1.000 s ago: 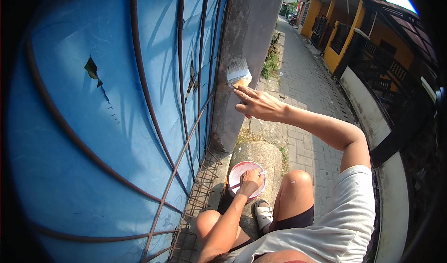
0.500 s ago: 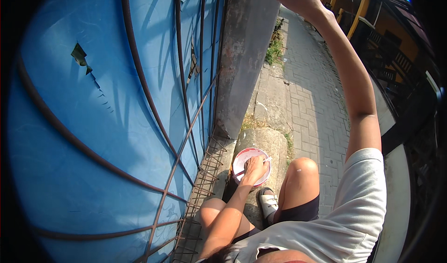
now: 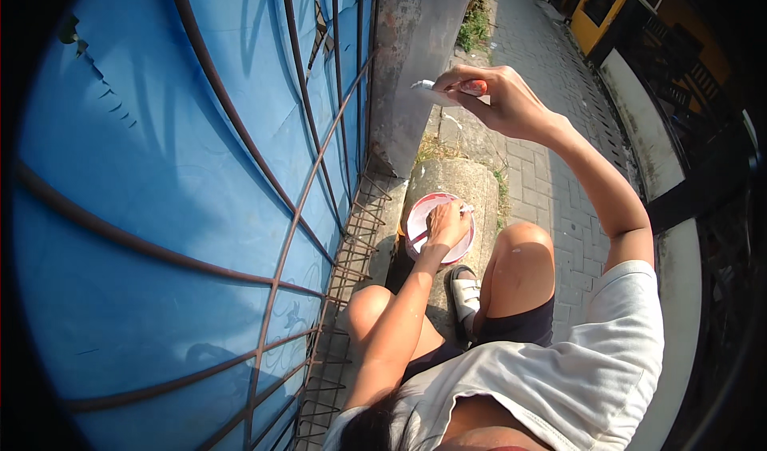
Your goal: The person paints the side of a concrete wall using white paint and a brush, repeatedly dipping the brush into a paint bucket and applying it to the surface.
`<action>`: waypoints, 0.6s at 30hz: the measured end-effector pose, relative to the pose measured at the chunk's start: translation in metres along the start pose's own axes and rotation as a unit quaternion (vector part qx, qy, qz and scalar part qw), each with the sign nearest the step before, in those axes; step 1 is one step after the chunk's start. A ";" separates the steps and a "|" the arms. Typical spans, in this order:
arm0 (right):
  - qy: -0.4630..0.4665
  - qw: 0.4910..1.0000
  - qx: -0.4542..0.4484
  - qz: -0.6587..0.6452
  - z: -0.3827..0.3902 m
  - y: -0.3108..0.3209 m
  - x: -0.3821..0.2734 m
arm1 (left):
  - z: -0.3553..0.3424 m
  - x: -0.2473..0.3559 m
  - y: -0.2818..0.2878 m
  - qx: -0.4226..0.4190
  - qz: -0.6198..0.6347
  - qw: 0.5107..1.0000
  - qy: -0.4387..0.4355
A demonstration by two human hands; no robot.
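Observation:
My right hand (image 3: 507,103) is raised in front of the grey post, closed around a paintbrush (image 3: 474,87). The brush has a red-orange handle, and its whitish end points left toward the post (image 3: 407,67). My left hand (image 3: 449,224) is lower down, over the mouth of a small pinkish-white bucket (image 3: 417,211) with whitish paint on its inside. Its fingers are closed around what looks like the handle crossing the bucket; a white end sticks out on the right. The bucket is over a rounded concrete block, between my knees; my hand hides part of its inside.
On the left stands a fence of brown metal bars (image 3: 276,283) backed with torn blue sheeting (image 3: 152,211). Thin rods (image 3: 359,227) jut out along its foot. A brick-paved lane (image 3: 523,43) runs along the right, beside a low wall (image 3: 639,123). Weeds (image 3: 475,23) grow by the post.
My right hand has come down from the top edge and left, bringing the paintbrush into sight. The view has shifted, and the left hand keeps its place at the bucket.

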State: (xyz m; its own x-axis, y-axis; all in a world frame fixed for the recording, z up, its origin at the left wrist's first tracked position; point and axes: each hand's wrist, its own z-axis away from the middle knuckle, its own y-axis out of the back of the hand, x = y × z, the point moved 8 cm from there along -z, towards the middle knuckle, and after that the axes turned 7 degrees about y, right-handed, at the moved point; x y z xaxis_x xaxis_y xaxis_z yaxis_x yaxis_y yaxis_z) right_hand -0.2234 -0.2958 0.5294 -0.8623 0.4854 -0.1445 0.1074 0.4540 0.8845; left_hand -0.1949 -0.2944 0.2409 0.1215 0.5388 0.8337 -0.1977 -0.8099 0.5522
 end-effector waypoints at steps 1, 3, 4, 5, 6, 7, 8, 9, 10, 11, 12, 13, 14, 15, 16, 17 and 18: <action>-0.054 0.998 0.001 -0.041 0.018 0.002 0.003 | -0.002 0.001 0.001 -0.001 0.006 1.000 -0.006; -0.050 0.997 0.051 0.032 0.045 0.006 0.001 | -0.003 0.003 -0.001 0.000 0.028 1.000 -0.003; -0.100 0.992 0.032 0.073 0.063 0.005 0.014 | -0.004 0.007 0.000 0.009 0.034 0.999 -0.026; -0.166 0.980 0.008 0.112 0.086 0.006 0.029 | -0.003 0.012 -0.001 0.009 0.047 0.998 -0.050; -0.238 0.966 0.013 0.097 0.109 0.009 0.047 | -0.006 0.013 -0.008 -0.013 0.047 0.998 -0.031; -0.276 0.957 0.024 0.087 0.131 0.013 0.060 | -0.010 0.016 -0.014 -0.034 0.056 0.998 -0.020; -0.297 0.948 0.049 0.105 0.152 0.018 0.068 | -0.011 0.021 -0.012 -0.009 0.059 0.997 -0.040; -0.332 0.931 0.071 0.133 0.174 0.021 0.076 | -0.013 0.021 -0.013 -0.007 0.073 0.996 -0.040; -0.332 0.933 0.067 0.119 0.192 0.016 0.077 | -0.016 0.020 -0.013 0.001 0.090 0.996 -0.030; -0.380 0.911 0.144 0.077 0.218 0.020 0.080 | -0.021 0.018 -0.016 -0.009 0.104 0.994 -0.013; -0.449 0.866 0.215 0.047 0.247 0.023 0.084 | -0.024 0.016 -0.018 -0.013 0.127 0.992 -0.012; -0.431 0.876 0.214 0.036 0.257 0.018 0.078 | -0.028 0.014 -0.020 -0.018 0.150 0.989 -0.012; -0.461 0.845 0.268 -0.034 0.277 0.012 0.076 | -0.030 0.012 -0.022 -0.021 0.169 0.985 -0.021; -0.507 0.794 0.323 -0.093 0.299 0.006 0.074 | -0.033 0.007 -0.027 -0.040 0.170 0.985 -0.003; -0.505 0.786 0.331 -0.134 0.306 -0.005 0.071 | -0.036 0.005 -0.027 -0.026 0.198 0.980 -0.009; -0.520 0.773 0.324 -0.163 0.314 -0.018 0.068 | -0.038 0.002 -0.031 -0.038 0.217 0.975 -0.002; -0.521 0.777 0.301 -0.185 0.315 -0.033 0.066 | -0.040 -0.003 -0.033 -0.051 0.231 0.972 0.003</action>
State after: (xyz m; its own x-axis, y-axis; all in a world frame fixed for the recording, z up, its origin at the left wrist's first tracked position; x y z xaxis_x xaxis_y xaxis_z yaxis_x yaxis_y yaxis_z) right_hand -0.1278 -0.0431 0.3512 -0.0531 0.4364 -0.8982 0.4302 0.8217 0.3737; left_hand -0.2280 -0.2595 0.2201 -0.0089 0.1254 0.9921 -0.3251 -0.9386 0.1157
